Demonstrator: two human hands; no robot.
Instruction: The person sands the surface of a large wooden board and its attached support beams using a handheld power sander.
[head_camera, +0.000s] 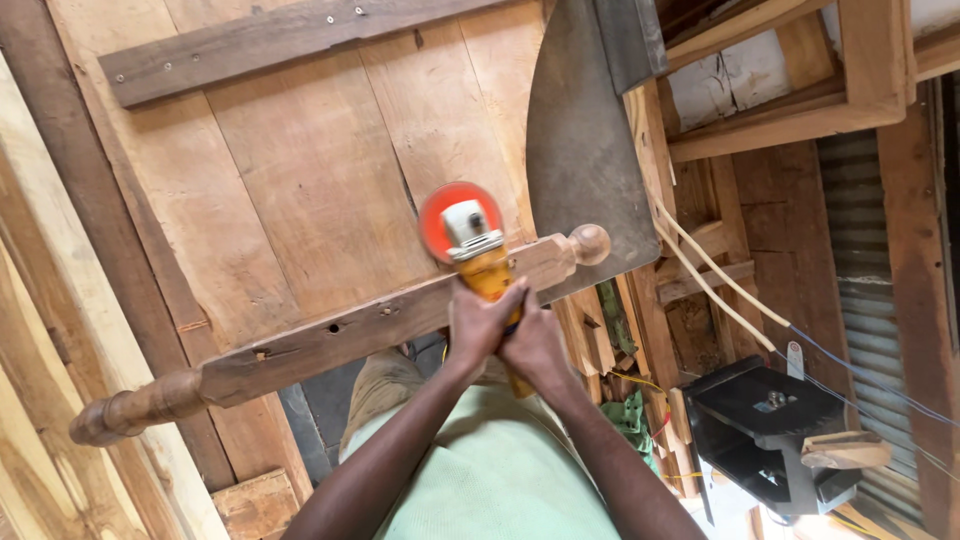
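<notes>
The angle grinder (480, 262), yellow-bodied with an orange-red disc (452, 218), sits at frame centre, its head resting on the upper face of a turned wooden post (340, 335). The post runs diagonally from lower left to a rounded knob (590, 243) at right. The grinder body extends down from the disc into both hands. The left hand (478, 325) and right hand (537, 345) are closed around the body, pressed side by side, directly below the disc. A plank surface (300, 170) lies beyond the post; a dark metal sheet (585, 150) stands just right of the disc.
</notes>
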